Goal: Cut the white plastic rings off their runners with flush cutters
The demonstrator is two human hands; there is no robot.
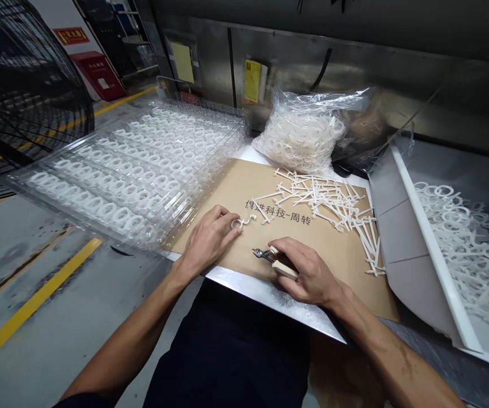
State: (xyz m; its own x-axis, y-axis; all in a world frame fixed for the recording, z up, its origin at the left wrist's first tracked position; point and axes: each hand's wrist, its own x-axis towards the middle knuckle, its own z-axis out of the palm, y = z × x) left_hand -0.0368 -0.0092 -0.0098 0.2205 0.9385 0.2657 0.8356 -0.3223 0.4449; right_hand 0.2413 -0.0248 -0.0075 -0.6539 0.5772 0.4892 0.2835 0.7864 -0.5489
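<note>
My left hand [212,235] pinches a small white plastic ring part [236,224] just above the brown cardboard sheet [236,260]. A short curved piece sticks out from the ring toward the right. In my right hand [306,269] is a pair of side cutters [284,267] with pale handles. Their dark jaws point left toward the ring part, apart from it, and look slightly parted. Beyond my hands, a loose heap of white plastic sprue sticks [329,198] lies across the cardboard.
To the left, stacked clear plastic trays [159,226] carry rows of white rings. A clear bag [303,133] full of white parts stands at the back. At right, a white bin [435,243] holds many more rings. A black fan guard [27,96] rises at far left.
</note>
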